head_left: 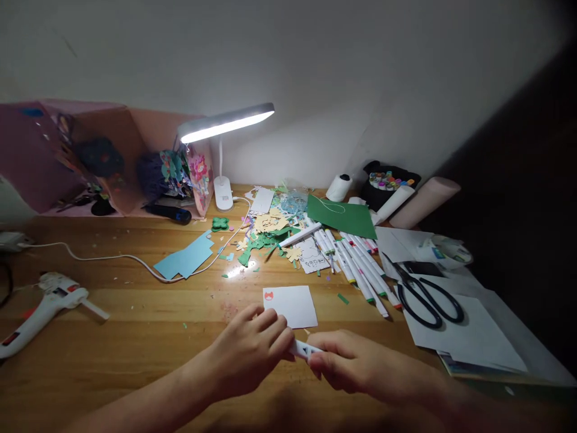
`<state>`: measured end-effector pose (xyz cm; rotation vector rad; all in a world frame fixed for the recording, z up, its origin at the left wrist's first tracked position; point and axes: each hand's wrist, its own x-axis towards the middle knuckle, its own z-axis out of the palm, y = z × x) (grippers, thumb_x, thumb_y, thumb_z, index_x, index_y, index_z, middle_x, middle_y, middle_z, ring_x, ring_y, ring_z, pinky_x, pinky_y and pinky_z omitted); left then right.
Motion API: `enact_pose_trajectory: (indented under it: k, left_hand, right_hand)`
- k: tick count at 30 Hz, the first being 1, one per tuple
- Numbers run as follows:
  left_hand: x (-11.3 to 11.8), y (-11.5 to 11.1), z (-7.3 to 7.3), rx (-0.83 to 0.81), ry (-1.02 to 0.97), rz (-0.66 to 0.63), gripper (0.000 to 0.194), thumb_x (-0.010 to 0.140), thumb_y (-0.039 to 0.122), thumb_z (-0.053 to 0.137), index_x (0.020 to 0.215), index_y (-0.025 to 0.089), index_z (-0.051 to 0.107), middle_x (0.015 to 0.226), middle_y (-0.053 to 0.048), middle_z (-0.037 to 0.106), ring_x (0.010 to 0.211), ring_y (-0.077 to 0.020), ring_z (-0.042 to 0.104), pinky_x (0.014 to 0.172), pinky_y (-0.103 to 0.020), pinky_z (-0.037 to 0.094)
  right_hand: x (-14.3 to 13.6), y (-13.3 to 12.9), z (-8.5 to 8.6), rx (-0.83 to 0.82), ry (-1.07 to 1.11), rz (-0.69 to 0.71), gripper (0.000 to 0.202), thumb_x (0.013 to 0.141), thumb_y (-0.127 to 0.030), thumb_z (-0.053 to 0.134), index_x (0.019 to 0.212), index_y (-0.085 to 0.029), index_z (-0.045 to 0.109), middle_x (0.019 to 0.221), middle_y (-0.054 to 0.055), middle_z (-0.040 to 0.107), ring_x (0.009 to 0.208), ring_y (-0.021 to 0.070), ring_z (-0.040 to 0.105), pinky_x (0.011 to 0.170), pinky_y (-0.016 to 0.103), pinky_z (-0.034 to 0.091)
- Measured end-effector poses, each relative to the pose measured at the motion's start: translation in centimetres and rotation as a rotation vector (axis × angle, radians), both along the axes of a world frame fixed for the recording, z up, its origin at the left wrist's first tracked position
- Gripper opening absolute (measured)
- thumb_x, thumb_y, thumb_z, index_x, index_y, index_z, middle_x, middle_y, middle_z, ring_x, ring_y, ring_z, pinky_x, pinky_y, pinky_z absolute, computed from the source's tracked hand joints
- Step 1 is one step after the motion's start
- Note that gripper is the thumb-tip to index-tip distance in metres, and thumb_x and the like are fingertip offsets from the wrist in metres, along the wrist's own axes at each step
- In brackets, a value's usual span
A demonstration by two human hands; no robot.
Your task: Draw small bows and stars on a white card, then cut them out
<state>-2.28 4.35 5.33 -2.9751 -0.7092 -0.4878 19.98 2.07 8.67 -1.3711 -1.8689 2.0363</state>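
Left hand (252, 346), right hand (347, 361) closed round my marker (300, 349), low centre. Level grip best, I judge, clear of card (294, 308).

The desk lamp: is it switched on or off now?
The desk lamp is on: its long head glows bright white, and the wall behind it is lit.

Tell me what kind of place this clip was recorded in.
Probably a craft desk at home: a wooden desktop under a lit lamp, with a heap of cut paper scraps, a row of white markers and black-handled scissors.
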Motion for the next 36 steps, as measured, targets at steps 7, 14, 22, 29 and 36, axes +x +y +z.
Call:
enact_pose_trajectory:
  k: [7, 14, 22, 29, 36]
  left_hand:
    - [-6.5, 0.8, 0.6, -0.214, -0.272, 0.510, 0.021, 0.093, 0.029, 0.039, 0.078, 0.019, 0.050, 0.071, 0.000, 0.053, 0.062, -0.0163, 0.047, 0.058, -0.026, 0.033]
    - [-2.1, -0.3, -1.3, -0.650, -0.361, 0.461, 0.014, 0.089, 0.027, 0.045, 0.081, 0.020, 0.055, 0.076, -0.002, 0.060, 0.067, -0.0159, 0.053, 0.059, -0.024, 0.040]
    - [-0.7, -0.2, -1.5, -0.665, -0.397, 0.337, 0.008, 0.089, 0.021, 0.050, 0.087, 0.018, 0.057, 0.078, -0.001, 0.059, 0.068, -0.0146, 0.051, 0.060, -0.023, 0.039]
    - [-0.1, -0.2, -0.7, -0.538, -0.329, 0.116, 0.022, 0.092, 0.033, 0.046, 0.085, 0.016, 0.058, 0.077, -0.005, 0.060, 0.071, -0.0162, 0.053, 0.060, -0.025, 0.040]
    - [0.2, 0.3, 1.4, -0.217, -0.214, 0.038, 0.023, 0.095, 0.026, 0.036, 0.088, 0.015, 0.055, 0.071, -0.004, 0.058, 0.062, -0.0169, 0.046, 0.054, -0.028, 0.034]
  right_hand:
    - [4.9, 0.1, -1.4, -0.063, -0.024, -0.309, 0.044, 0.081, -0.064, 0.044, 0.084, -0.021, 0.050, 0.058, -0.007, 0.024, 0.048, 0.0093, 0.019, 0.042, 0.023, 0.014]
    - [1.2, 0.5, -1.5, 0.146, 0.045, -0.199, 0.038, 0.090, -0.053, 0.039, 0.097, -0.020, 0.056, 0.072, -0.002, 0.042, 0.065, 0.0119, 0.039, 0.059, 0.023, 0.033]
    - [0.5, 0.9, 0.0, 0.429, -0.135, -0.023, 0.034, 0.093, -0.047, 0.037, 0.107, -0.027, 0.061, 0.090, 0.003, 0.062, 0.080, 0.0186, 0.054, 0.072, 0.029, 0.039]
    - [-0.8, 0.3, 0.3, 0.717, -0.235, 0.132, 0.024, 0.093, -0.031, 0.041, 0.095, -0.021, 0.063, 0.090, 0.006, 0.067, 0.076, 0.0192, 0.057, 0.065, 0.029, 0.039]
    - [-1.0, 0.1, 0.2, 0.767, -0.240, 0.077, 0.021, 0.092, -0.028, 0.041, 0.090, -0.020, 0.061, 0.081, 0.006, 0.065, 0.068, 0.0177, 0.056, 0.059, 0.028, 0.036]
